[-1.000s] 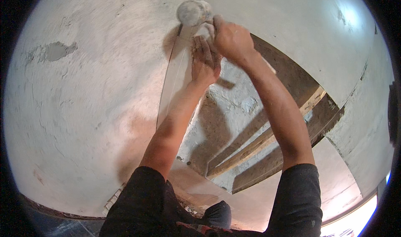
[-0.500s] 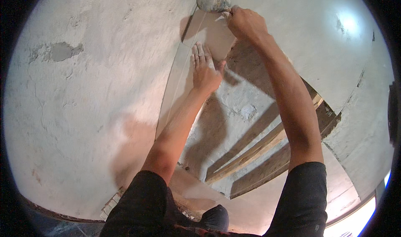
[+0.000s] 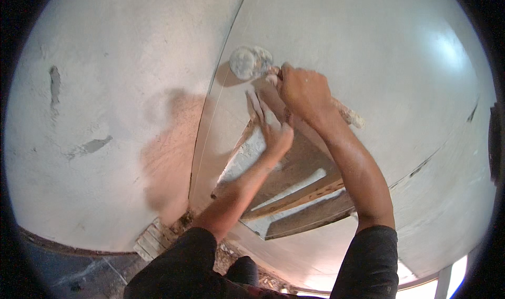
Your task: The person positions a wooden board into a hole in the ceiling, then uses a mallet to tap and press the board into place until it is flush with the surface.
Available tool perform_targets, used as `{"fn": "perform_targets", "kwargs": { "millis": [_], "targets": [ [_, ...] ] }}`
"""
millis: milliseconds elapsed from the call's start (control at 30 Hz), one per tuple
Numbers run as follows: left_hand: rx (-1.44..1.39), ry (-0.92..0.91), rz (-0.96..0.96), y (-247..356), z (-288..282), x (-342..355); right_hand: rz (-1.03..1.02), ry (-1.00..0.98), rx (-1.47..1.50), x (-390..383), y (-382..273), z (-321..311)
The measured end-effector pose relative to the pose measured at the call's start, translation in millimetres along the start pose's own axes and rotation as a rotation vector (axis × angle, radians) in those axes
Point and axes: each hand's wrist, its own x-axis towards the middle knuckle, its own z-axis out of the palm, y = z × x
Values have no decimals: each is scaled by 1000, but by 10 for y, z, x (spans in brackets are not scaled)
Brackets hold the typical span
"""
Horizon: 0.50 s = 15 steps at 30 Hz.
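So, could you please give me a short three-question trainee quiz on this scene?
1. True or false: the right hand grips the mallet.
2. What does the left hand do? A. presses flat on the panel B. holds a brush C. hangs free
3. Fill in: the mallet head is against the ____.

Key: 1 true; 2 A; 3 panel

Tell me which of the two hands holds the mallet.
The right hand grips the mallet by its handle; the left hand lies flat, fingers spread, on the pale panel.
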Motion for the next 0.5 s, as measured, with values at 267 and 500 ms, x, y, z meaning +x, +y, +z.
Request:
{"fn": "perform_targets", "kwargs": {
  "millis": [267,500],
  "targets": [
    [-416,158,-874,582,658,-438,-42,-406,17,368,115,-639],
    [-599,-8,-967,1222,206,-172,-66,-563,205,626,197,-1070]
  ]
}}
